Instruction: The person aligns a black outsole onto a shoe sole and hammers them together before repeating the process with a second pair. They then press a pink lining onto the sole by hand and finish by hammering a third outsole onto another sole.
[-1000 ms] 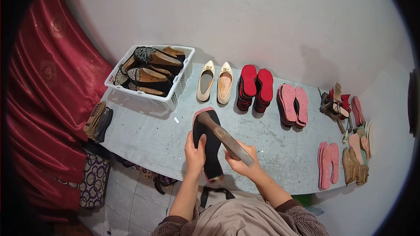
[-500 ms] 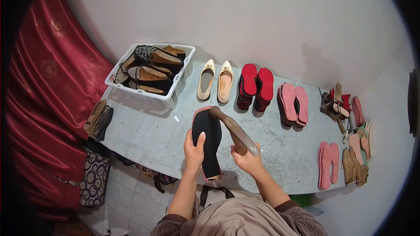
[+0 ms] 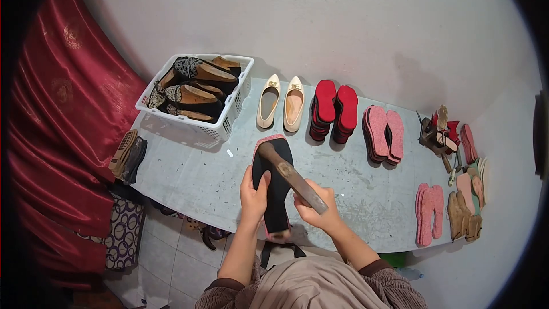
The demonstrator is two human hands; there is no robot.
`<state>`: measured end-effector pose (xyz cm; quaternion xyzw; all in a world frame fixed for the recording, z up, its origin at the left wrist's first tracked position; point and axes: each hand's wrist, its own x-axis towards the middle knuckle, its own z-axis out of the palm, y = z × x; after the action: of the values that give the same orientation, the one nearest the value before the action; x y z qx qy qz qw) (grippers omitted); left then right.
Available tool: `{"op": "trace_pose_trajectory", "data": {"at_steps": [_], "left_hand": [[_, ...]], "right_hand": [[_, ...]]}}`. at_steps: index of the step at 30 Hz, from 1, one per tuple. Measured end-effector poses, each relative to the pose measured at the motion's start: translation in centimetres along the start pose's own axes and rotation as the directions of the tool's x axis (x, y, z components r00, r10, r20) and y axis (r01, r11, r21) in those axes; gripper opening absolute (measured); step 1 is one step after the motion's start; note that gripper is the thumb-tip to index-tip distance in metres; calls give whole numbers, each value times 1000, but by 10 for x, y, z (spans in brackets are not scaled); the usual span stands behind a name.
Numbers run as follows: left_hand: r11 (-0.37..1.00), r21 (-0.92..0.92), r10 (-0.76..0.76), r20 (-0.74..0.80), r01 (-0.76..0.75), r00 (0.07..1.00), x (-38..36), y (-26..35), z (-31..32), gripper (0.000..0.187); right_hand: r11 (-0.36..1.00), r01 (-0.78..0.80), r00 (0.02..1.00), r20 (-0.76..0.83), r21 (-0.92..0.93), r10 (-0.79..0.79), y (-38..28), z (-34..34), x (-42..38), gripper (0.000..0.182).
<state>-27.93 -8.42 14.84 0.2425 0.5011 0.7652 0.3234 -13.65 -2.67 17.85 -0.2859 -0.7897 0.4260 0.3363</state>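
Observation:
My left hand (image 3: 253, 197) is closed around the left edge of a black shoe insole (image 3: 277, 200) with a pink fabric rim, its thumb lying over the black face. The insole is held upright above the table. My right hand (image 3: 318, 209) grips a hammer (image 3: 294, 182) by its worn wooden handle. The hammer's head lies over the upper part of the insole's black face; whether it touches cannot be made out. Behind the insole stands a pair of cream flat shoes (image 3: 293, 109).
A white plastic basket (image 3: 229, 115) of dark shoes stands at the back left. Red insole stacks (image 3: 325, 103) and pink insole stacks (image 3: 376, 129) line the back of the grey table (image 3: 189, 177). More pink insoles (image 3: 424, 214), tan pieces (image 3: 458, 217) and tools crowd the right end.
The hammer's head has moved down and left from the insole's upper right edge onto its black face. My right hand has shifted slightly left with it; my left hand keeps its hold.

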Motion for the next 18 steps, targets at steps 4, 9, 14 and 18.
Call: {"op": "trace_pose_trajectory", "data": {"at_steps": [4, 9, 14, 18], "left_hand": [[1000, 21, 4, -51, -3, 999, 0, 10, 5, 19], [999, 45, -2, -40, 4, 999, 3, 0, -1, 19], [994, 110, 20, -53, -15, 998, 3, -1, 2, 18], [991, 126, 64, -90, -53, 994, 6, -1, 4, 18]], "right_hand": [[989, 146, 961, -238, -10, -145, 14, 14, -7, 16], [1000, 13, 993, -117, -16, -14, 9, -2, -1, 23], [998, 48, 984, -171, -40, -55, 20, 4, -8, 22], [999, 24, 991, -128, -30, -28, 14, 0, -10, 17]]}}
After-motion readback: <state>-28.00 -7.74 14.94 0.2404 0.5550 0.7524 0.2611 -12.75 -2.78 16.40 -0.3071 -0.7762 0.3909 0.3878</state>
